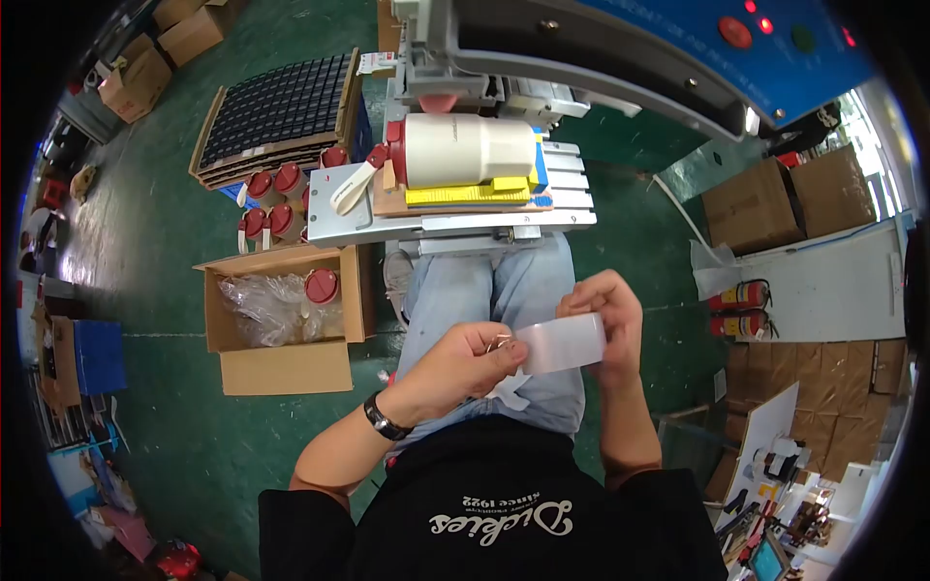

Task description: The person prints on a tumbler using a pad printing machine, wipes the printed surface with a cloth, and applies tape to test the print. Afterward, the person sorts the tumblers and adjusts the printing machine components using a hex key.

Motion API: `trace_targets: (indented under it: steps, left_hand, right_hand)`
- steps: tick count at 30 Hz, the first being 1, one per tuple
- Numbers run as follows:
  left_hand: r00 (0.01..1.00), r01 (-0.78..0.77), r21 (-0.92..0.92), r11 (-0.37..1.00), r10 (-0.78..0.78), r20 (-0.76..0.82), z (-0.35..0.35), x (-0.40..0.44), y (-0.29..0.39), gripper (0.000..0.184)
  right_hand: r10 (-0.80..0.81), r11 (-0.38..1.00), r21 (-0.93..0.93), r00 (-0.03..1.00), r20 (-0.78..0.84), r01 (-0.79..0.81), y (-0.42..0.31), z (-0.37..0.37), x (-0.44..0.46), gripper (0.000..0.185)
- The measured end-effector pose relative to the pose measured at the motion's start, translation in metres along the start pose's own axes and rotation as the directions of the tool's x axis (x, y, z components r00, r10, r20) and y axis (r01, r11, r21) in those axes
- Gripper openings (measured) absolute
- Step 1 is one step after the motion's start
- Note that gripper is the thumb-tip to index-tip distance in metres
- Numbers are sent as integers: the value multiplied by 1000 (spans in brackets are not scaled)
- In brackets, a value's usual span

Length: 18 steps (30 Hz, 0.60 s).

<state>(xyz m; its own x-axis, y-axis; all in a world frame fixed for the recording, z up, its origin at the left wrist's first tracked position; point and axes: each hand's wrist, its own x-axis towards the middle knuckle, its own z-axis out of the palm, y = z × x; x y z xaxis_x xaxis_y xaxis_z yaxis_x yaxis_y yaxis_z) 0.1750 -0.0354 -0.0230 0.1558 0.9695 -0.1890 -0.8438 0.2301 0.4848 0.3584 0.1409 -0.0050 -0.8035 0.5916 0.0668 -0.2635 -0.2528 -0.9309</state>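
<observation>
Over my lap, my left hand (472, 360) pinches the near end of a roll of clear tape (565, 344), with a thin crumpled strip at the fingertips. My right hand (607, 315) has its fingers curled round the roll's other end. White crumpled scraps (508, 390) lie on my jeans below the roll. Beyond my knees, a cream tumbler (465, 150) with a red lid lies on its side in a yellow and blue fixture (465, 196) on the metal machine table (339, 228). Its cream handle points toward the left.
An open carton (232, 324) with plastic bags and a red-lidded cup stands at left. Behind it are red-lidded tumblers (283, 218) and stacked black grids (276, 107). The machine's blue control panel (678, 48) hangs overhead at right. Fire extinguishers (739, 310) stand at the right.
</observation>
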Motion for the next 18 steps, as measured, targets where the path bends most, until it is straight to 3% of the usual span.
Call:
trace_targets:
  steps: [1, 3, 4, 6, 8, 11, 13, 15, 16, 17, 18]
  left_hand:
    - [999, -30, 7, 1000, 30, -36, 5, -2, -1, 26]
    - [990, -83, 25, 996, 85, -111, 13, -7, 3, 20]
    - [989, -90, 28, 996, 93, -113, 15, -7, 8, 20]
    - [956, -210, 322, 923, 263, -130, 21, -10, 19, 22]
    - [902, -295, 586, 755, 422, -89, 27, -9, 30, 23]
    - [856, -346, 651, 676, 512, -77, 27, -16, 52, 24]
    - [853, -326, 796, 510, 522, 15, 28, -24, 71, 24]
    - [709, -439, 719, 539, 699, -91, 34, -27, 87, 23]
    - [696, -451, 720, 527, 713, -86, 20, -29, 101, 25]
    - [715, -358, 795, 490, 692, -105, 15, -28, 118, 27]
    - [730, -262, 858, 441, 672, -123, 12, -26, 136, 29]
  right_hand:
    - [0, 1000, -4, 1000, 13, 0, -2, 2, 0, 67]
    - [-141, 952, -237, 963, 229, 195, -8, 7, 4, 66]
    - [-142, 952, -234, 961, 236, 199, -14, 13, 9, 66]
    - [-217, 823, -457, 931, 295, 337, -35, 28, 17, 65]
    - [-272, 618, -641, 889, 369, 455, -48, 37, 25, 64]
    - [-301, 537, -693, 877, 374, 480, -52, 32, 37, 63]
    - [-327, 459, -738, 866, 378, 495, -54, 27, 47, 61]
    - [-565, 684, -494, 818, 107, 537, -38, 3, 74, 52]
    - [-562, 684, -499, 820, 105, 533, -39, -2, 81, 52]
    - [-505, 834, -366, 838, -206, 413, -41, -6, 89, 49]
    - [-364, 931, -175, 795, -486, 320, -42, -8, 93, 47]
